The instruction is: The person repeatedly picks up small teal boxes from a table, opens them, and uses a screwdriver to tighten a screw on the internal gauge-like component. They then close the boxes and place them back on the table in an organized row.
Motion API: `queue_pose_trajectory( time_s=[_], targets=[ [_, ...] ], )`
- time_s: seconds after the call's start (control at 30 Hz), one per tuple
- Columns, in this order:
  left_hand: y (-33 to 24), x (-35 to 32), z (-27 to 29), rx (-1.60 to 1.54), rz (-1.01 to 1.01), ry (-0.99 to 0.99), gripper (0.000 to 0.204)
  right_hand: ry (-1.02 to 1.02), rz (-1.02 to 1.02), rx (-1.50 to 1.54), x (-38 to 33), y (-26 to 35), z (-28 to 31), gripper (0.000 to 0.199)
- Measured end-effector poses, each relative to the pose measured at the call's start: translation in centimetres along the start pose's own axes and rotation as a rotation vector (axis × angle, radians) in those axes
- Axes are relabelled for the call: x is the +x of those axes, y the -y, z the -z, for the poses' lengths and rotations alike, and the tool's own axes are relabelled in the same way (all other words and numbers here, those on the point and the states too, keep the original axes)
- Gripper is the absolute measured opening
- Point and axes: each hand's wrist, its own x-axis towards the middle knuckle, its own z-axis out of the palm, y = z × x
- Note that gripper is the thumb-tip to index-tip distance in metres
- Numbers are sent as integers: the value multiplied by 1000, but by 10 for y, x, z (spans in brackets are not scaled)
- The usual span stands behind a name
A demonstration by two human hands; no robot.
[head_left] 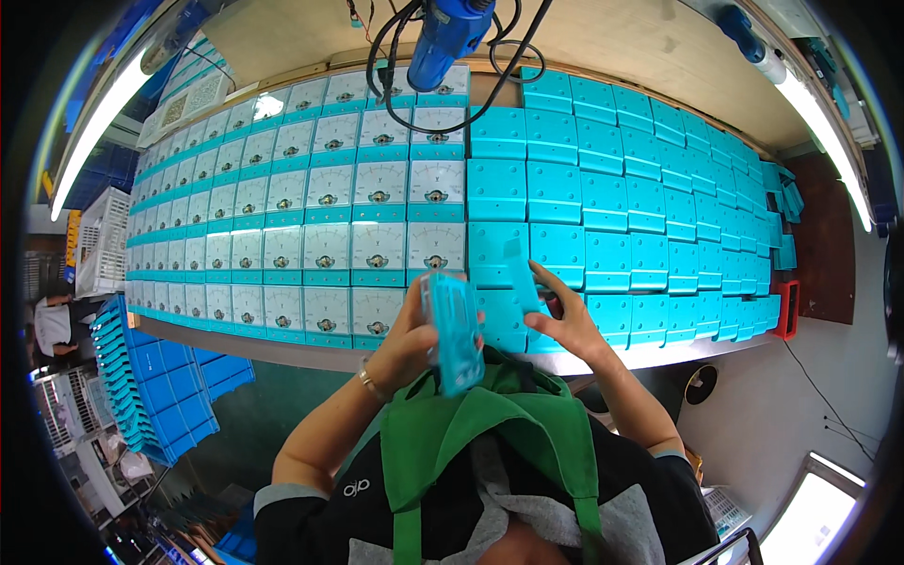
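In my left hand [407, 337] is a teal panel meter [457, 330], tipped on its side in front of my chest, the fingers wrapped round its edge. My right hand [573, 328] pinches a thin teal cover [520, 271] between thumb and fingers, a short way right of the meter and apart from it. Beyond my left hand, rows of panel meters with white dial faces [379, 247] lie face up on the bench. Beyond my right hand spread rows of teal covers [556, 193], some overlapping their neighbours.
A blue handheld power tool [447, 42] with looped black cable hangs over the bench's far side. Blue crates [169, 377] with stacked teal parts stand at lower left. A red box [789, 309] sits at the right end, and a white tray [188, 108] lies far left.
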Motion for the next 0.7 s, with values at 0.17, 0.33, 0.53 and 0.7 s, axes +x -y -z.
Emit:
queue_pose_trajectory(
  time_s=[0.17,0.33,0.53,0.7],
  targets=[
    [15,23,3,3,-175,-86,108,176,-93,602,-13,32,-22,85],
    [10,23,8,109,-131,-81,113,163,-58,664,-11,29,-40,85],
    [7,19,10,165,-154,-91,112,255,-110,648,-13,36,-38,84],
    [14,16,4,289,-268,-54,116,180,43,615,-15,47,-66,89]
  ],
)
